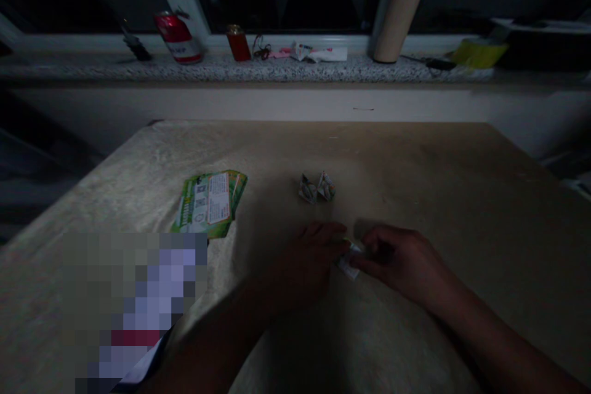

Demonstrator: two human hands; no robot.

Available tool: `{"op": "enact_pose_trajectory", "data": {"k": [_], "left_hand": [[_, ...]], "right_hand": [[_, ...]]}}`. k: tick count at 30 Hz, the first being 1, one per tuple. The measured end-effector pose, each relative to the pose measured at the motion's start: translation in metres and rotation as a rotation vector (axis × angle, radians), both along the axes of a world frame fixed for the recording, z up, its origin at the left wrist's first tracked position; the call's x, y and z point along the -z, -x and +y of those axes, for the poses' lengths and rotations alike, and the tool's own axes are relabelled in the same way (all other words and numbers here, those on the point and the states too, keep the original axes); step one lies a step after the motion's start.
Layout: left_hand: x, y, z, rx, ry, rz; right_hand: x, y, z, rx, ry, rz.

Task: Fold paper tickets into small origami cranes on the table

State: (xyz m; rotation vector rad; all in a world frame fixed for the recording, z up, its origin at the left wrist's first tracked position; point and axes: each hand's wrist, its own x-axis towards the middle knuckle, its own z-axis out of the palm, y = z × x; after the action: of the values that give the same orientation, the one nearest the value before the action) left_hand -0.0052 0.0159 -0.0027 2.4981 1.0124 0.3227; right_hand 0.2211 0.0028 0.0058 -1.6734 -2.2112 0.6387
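My left hand [302, 268] lies flat on the table, its fingers stretched out and their tips at the edge of a small folded piece of printed paper [349, 265]. On the paper's right side, the thumb of my right hand [406, 261] rests on it, the fingers curled in a pinch. Part of the paper is hidden under my fingers. Just beyond my hands stand two small folded paper shapes, the left one [307, 189] close beside the right one [326, 187]; both have printed surfaces and pointed tips.
Green printed leaflets [212, 203] lie overlapping at the left. A pixelated item [159, 301] is nearer me. Along the windowsill [286, 72] stand a red can [178, 37], a red lighter-like object [238, 43], a cardboard tube [404, 9] and a yellow tape roll [478, 52].
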Motion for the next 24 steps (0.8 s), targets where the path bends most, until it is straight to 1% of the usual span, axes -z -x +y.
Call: {"op": "enact_pose_trajectory", "data": {"k": [3,5,8,15,21,24], "left_hand": [[0.003,0.004,0.004,0.009,0.031,-0.034],[0.004,0.004,0.006,0.008,0.032,-0.045],[0.002,0.004,0.006,0.001,0.019,-0.030],[-0.003,0.002,0.005,-0.050,0.019,-0.014],[0.005,0.007,0.011,-0.160,0.009,-0.069],[0.009,0.010,0.013,-0.147,-0.008,-0.093]], "right_hand": [[0.008,0.001,0.002,-0.164,-0.166,0.058],[0.013,0.000,0.001,-0.217,-0.209,0.047],[0.016,-0.002,0.000,-0.223,-0.215,-0.006],[0.012,-0.005,-0.002,-0.237,-0.176,-0.046],[0.014,-0.004,-0.003,-0.200,-0.174,-0.052],[0.015,-0.004,-0.003,-0.194,-0.176,-0.063]]}}
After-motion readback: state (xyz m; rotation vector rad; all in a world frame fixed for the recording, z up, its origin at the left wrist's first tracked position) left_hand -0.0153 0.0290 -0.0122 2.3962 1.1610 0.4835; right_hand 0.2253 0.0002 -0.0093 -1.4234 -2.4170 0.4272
